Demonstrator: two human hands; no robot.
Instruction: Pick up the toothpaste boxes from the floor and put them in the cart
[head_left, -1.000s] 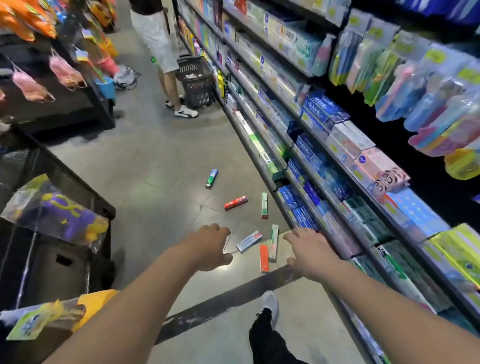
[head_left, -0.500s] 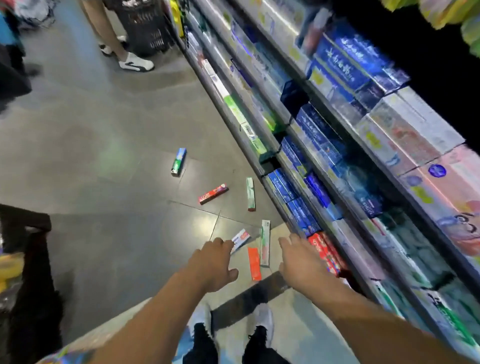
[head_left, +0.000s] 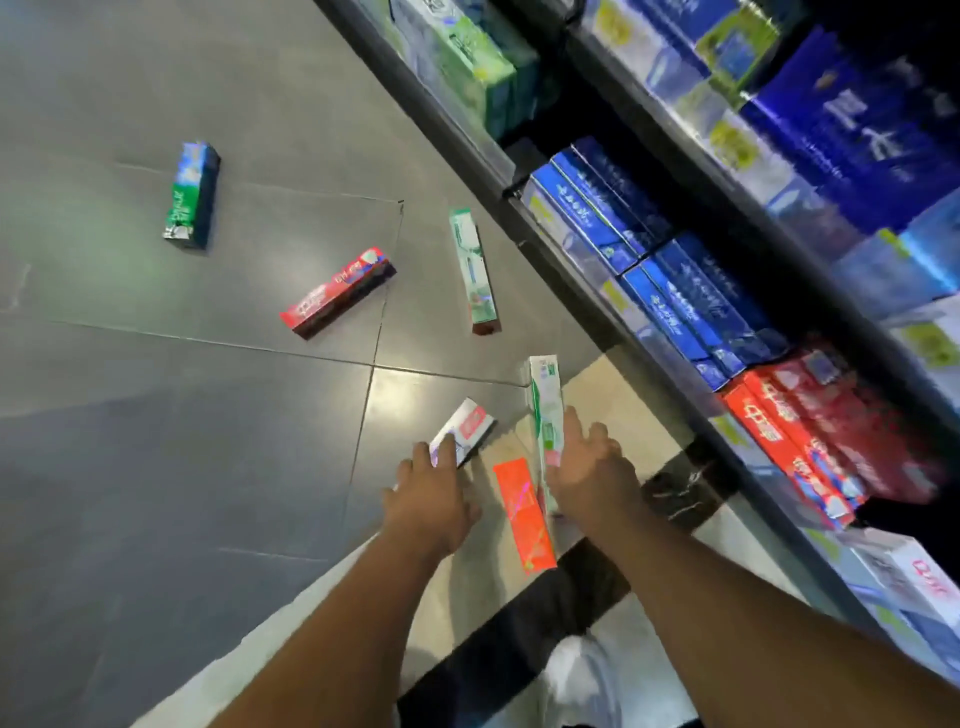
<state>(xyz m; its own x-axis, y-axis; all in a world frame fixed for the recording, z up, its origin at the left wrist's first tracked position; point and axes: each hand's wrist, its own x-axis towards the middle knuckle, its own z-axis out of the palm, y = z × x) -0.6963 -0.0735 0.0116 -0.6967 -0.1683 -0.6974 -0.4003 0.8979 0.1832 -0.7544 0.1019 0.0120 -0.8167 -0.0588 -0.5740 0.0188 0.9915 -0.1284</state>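
Six cardboard toothpaste boxes on grey tiled floor (head_left: 156, 415), none collected: my left hand (head_left: 428, 501) touches the white-and-red box (head_left: 462, 431), my right hand (head_left: 589, 467) spreads onto the white-and-green box (head_left: 545, 410); next, grip both.

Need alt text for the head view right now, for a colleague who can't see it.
Both hands reach down to toothpaste boxes on the floor: left hand at a white-and-red box, right hand at a white-and-green box. Four more lie nearby, beside stocked shelves.

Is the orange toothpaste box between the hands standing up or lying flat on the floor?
Lying flat. The orange box shows its long broad face upward on the floor, between the left hand and right hand.
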